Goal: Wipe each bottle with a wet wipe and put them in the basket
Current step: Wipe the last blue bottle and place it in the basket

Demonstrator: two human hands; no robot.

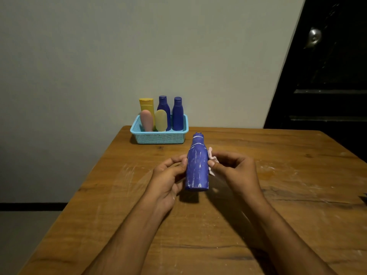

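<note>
Two bare forearms, no sleeves visible, no watch or bracelet at either wrist; left hand (168,175) and right hand (236,171) apparently ringless, though the dim light blurs the fingers

Bare table (258,225) ahead; basket (158,136) (five bottles inside) blocks the far-left corner.

My blue bottle (197,167) is streaked with white smears. The wipe (211,155) is white. The basket (158,136) is turquoise mesh, holding two blue bottles (177,114), a yellow one (147,106), a pink one (146,120) and a cream one (160,120). The table (278,195) is brown wood grain.
</note>
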